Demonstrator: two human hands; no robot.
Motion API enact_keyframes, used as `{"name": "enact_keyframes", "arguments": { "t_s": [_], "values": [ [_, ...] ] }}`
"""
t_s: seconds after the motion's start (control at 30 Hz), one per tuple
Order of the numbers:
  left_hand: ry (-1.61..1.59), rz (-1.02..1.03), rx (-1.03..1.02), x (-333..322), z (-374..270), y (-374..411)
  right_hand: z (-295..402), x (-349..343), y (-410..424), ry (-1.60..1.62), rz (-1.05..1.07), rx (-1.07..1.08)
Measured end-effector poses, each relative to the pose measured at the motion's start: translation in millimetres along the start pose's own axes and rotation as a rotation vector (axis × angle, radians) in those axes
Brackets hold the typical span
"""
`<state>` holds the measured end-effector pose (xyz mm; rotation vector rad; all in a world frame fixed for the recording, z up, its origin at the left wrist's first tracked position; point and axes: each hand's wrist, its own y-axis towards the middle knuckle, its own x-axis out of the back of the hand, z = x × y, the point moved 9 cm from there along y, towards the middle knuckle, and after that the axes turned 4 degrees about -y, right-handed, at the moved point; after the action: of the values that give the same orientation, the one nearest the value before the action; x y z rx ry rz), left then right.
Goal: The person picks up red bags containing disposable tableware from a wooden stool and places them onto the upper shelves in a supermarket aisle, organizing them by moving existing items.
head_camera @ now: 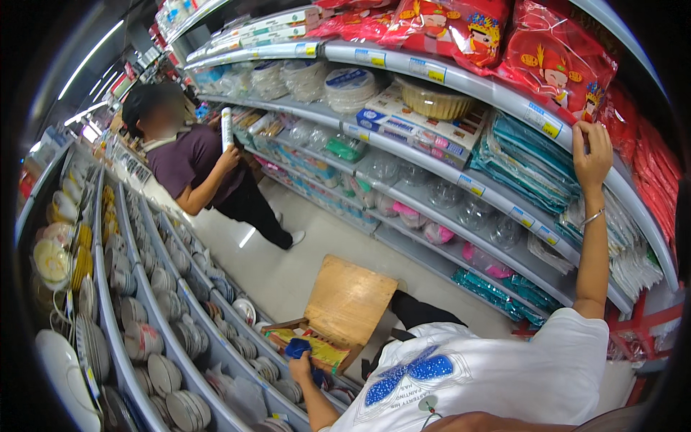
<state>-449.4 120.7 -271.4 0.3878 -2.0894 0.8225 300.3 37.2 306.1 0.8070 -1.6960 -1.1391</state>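
Note:
My left hand [300,367] grips a bunched dark-blue cloth [298,347]. It is over an open wooden box [356,356] with yellow-and-green packaging [329,352] inside. A pale wooden board [351,294] rises beside the box. High on the right, my right hand [592,156] has its fingers bent over the grey shelf edge [486,86]. They are close to a red plastic-wrapped package with cartoon figures [561,65]. Teal plastic-wrapped packs [523,162] are stacked on the shelf below, left of my wrist.
A person in a purple top [197,156] stands in the aisle, holding a white tube [226,129]. Ceramic bowls [186,409] fill the left shelves [135,281]. The right shelves hold wrapped disposable bowls [350,89], boxes [415,135] and clear plastic containers [475,210]. Pale floor [259,270] runs between.

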Motion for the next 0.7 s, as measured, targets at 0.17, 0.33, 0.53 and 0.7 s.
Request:
{"name": "enact_keyframes", "arguments": {
  "t_s": [0.17,0.33,0.53,0.7],
  "values": [
    [0.082,-0.057,0.040,40,-43,73,6,6,8,0.112,-0.019,-0.106],
    [0.105,-0.122,0.131,53,-57,110,72,-1,38,0.058,-0.049,0.084],
    [0.142,-0.155,0.340,46,-71,88,122,-70,90,0.108,0.084,0.127],
    [0.061,-0.174,0.333,39,-45,116,134,-118,113,-0.018,0.143,0.062]
  ]
}}
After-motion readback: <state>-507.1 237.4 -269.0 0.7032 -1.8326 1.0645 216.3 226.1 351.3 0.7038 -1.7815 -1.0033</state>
